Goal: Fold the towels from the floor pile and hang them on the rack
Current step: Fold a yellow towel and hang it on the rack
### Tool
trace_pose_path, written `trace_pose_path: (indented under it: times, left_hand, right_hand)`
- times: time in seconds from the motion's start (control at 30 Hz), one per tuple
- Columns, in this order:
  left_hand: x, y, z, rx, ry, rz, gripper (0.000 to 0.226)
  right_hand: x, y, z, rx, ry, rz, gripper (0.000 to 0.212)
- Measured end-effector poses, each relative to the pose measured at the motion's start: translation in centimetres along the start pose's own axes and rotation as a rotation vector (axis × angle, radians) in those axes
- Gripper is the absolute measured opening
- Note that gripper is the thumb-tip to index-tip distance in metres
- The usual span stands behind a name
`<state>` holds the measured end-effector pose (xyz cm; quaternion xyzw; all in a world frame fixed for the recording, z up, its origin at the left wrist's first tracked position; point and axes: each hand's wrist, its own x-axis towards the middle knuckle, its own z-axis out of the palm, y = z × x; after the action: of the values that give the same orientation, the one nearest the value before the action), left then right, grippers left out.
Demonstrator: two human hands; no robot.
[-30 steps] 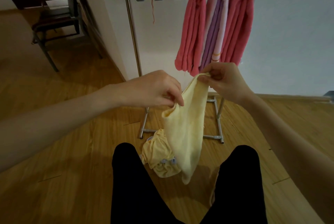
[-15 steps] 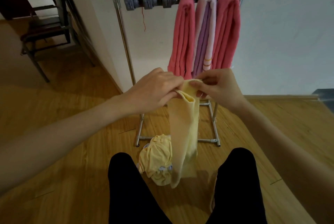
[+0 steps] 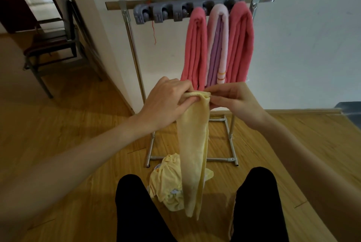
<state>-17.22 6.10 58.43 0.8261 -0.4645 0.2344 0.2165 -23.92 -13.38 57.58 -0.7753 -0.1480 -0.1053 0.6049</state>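
Wood floor (image 3: 58,134) here, white wall behind. Left hand (image 3: 166,103) and right hand (image 3: 234,101) both pinch the yellow towel (image 3: 193,153) at its top, hanging over the floor pile (image 3: 166,183) before the rack (image 3: 127,5).

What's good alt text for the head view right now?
Both hands, left hand and right hand, pinch the top of a folded yellow towel hanging before a rack holding three towels; a crumpled yellow cloth lies on the wooden floor.
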Motion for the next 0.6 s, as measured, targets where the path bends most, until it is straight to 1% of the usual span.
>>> trace_pose_path:
  times: [0.1, 0.17, 0.27, 0.33, 0.43, 0.6]
  left_hand:
    - [0.2, 0.2, 0.3, -0.005, 0.034, -0.056, 0.018]
    - [0.5, 0.5, 0.4, -0.014, 0.068, -0.079, 0.018]
    - [1.1, 0.9, 0.1, -0.028, 0.081, -0.06, 0.021]
    - [1.3, 0.9, -0.5, -0.036, 0.049, -0.004, 0.024]
    - [1.4, 0.8, -1.4, -0.013, 0.014, 0.076, 0.023]
    - [1.3, 0.8, -1.3, 0.036, 0.105, 0.088, 0.025]
  right_hand:
    - [-0.1, 0.0, 0.0, -0.06, -0.018, -0.02, 0.035]
    - [0.1, 0.3, 0.5, -0.155, 0.035, -0.056, 0.039]
    - [0.6, 0.7, 0.6, -0.232, 0.157, -0.107, 0.03]
    - [1.0, 0.8, 0.0, -0.233, 0.217, -0.111, 0.024]
    - [1.4, 1.0, -0.6, -0.178, 0.288, -0.066, 0.022]
    - [1.6, 1.1, 0.4, -0.106, 0.323, -0.07, 0.02]
